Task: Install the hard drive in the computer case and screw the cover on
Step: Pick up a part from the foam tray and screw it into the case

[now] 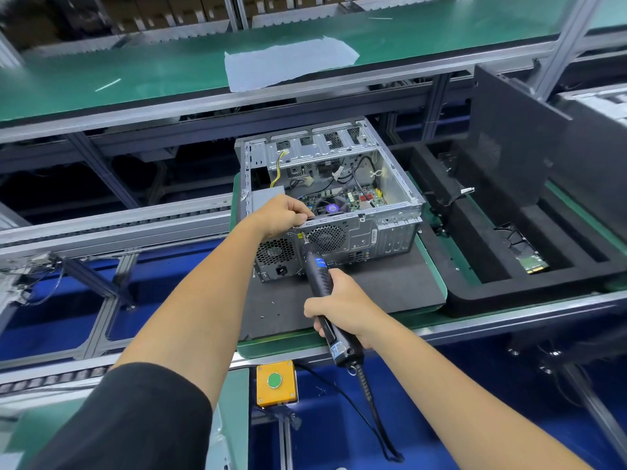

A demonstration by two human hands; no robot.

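Note:
An open grey computer case [393,184] lies on its side on a dark mat, its motherboard and cables showing. My left hand [283,215] grips the top rear edge of the case, fingers curled over the rim. My right hand [342,305] holds a black electric screwdriver [317,269], whose tip touches the rear panel between the two fan grilles. A black side cover [509,137] leans upright to the right. A hard drive [532,262] lies in a black foam tray [475,300] on the right.
The mat sits on a green pallet [271,347] on a conveyor line. A yellow box with a green button [275,381] is mounted below the front rail. The screwdriver's cable [376,418] hangs down. A green shelf with a white sheet [288,62] runs behind.

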